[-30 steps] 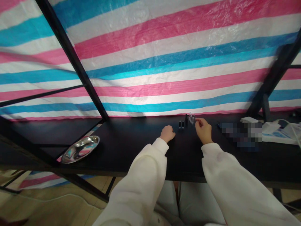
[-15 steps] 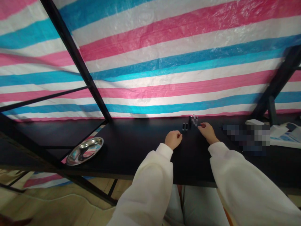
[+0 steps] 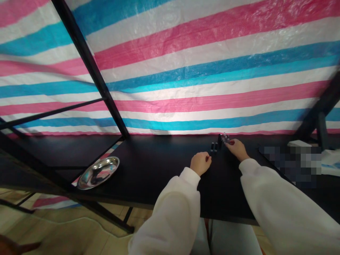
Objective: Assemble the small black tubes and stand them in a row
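Note:
Two small dark cylinders with pale ends (image 3: 214,147) lie side by side on the black table (image 3: 159,159). Just right of them stands a taller black piece (image 3: 219,140), beside a cluster of small, shiny, clear-looking pieces (image 3: 225,137). My right hand (image 3: 238,149) reaches in from the right, its thumb and fingertips pinched together at the cluster's near edge. Whatever may be between those fingertips is too small to make out. In front of the cylinders, my left hand (image 3: 200,163) rests low over the table with curled fingers; what they hold, if anything, is hidden.
An oval shiny metal dish (image 3: 98,173) sits at the table's left front edge. To the right are a blurred-out dark item (image 3: 281,161) and a white object (image 3: 330,161). Black frame posts (image 3: 91,69) slant up before a striped tarp (image 3: 202,102).
My right hand has moved up to the clear cluster and its fingertips now meet it. My left hand keeps its place near the cylinders. The whole view has shifted slightly.

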Demonstrator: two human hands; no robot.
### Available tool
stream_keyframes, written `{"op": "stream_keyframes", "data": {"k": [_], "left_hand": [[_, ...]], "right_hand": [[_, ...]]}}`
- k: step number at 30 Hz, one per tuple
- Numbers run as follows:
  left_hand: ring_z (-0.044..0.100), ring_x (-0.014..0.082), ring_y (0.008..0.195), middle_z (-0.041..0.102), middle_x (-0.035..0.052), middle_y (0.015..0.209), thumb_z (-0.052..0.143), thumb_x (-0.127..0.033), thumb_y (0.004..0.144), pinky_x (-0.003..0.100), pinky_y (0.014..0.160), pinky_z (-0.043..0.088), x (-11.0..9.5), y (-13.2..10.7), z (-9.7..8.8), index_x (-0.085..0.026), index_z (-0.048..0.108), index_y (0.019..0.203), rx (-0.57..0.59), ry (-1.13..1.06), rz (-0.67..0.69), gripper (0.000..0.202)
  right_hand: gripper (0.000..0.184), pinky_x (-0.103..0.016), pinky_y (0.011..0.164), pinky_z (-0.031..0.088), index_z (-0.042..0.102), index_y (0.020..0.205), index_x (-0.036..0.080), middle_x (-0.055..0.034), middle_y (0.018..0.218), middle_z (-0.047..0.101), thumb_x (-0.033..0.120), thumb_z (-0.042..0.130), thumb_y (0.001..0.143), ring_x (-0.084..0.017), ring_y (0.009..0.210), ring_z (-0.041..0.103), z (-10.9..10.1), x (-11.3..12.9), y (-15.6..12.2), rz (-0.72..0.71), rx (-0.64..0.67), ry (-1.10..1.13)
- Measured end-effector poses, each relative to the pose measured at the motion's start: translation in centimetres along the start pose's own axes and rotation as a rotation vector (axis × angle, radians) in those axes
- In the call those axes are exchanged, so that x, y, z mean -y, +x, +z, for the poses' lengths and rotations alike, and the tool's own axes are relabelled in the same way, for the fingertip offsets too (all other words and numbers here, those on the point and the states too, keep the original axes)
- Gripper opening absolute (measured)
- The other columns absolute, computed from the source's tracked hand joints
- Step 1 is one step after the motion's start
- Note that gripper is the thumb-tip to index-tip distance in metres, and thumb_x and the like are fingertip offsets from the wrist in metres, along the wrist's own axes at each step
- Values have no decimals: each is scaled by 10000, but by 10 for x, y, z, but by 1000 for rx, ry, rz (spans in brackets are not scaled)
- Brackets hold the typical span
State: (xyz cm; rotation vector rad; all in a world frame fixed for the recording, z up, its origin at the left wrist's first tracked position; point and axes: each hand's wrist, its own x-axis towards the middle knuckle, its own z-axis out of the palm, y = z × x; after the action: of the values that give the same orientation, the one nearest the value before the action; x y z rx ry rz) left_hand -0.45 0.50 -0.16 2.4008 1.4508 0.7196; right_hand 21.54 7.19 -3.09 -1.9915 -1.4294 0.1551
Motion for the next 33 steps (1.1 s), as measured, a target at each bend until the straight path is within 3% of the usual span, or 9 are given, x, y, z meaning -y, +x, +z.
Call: {"op": "stream_keyframes", "data": {"k": [14,17,21,25,33], "left_hand": [[559,144,653,629,30,713,448,-290,810,244,614,418,-1,-1,0,-187,620,713,-12,8,-17,223],[563,149,658,631,33,716,448,-289,808,252,620,423,-2,-1,0,-189,623,719,-16,8,-50,220],[570,154,684,636,39,738,454,-290,804,259,641,434,-1,-1,1,-190,631,741,-35,8,-102,213],[577,155,693,639,40,743,454,-298,805,259,653,442,0,-2,1,-191,635,749,-39,11,-115,217],[581,158,699,639,37,755,442,-300,809,267,662,451,0,-2,0,-199,629,761,-53,22,-155,218]], "right_hand": [[240,-285,637,408,625,853,144,-119,800,654,290,477,733,-232,771,610,-19,15,-12,31,-49,-70],[228,-277,648,408,612,848,154,-101,769,651,254,426,762,-211,745,607,-22,18,-14,-25,-15,-39],[215,-271,662,413,590,867,170,-81,779,652,197,395,780,-197,737,606,-17,20,-17,-134,37,7],[205,-277,653,417,553,939,159,-103,852,651,208,432,782,-210,751,611,-8,21,-17,-226,6,0],[224,-270,607,408,544,968,161,-76,798,629,258,493,772,-193,684,595,2,25,-13,-289,31,-50]]}}
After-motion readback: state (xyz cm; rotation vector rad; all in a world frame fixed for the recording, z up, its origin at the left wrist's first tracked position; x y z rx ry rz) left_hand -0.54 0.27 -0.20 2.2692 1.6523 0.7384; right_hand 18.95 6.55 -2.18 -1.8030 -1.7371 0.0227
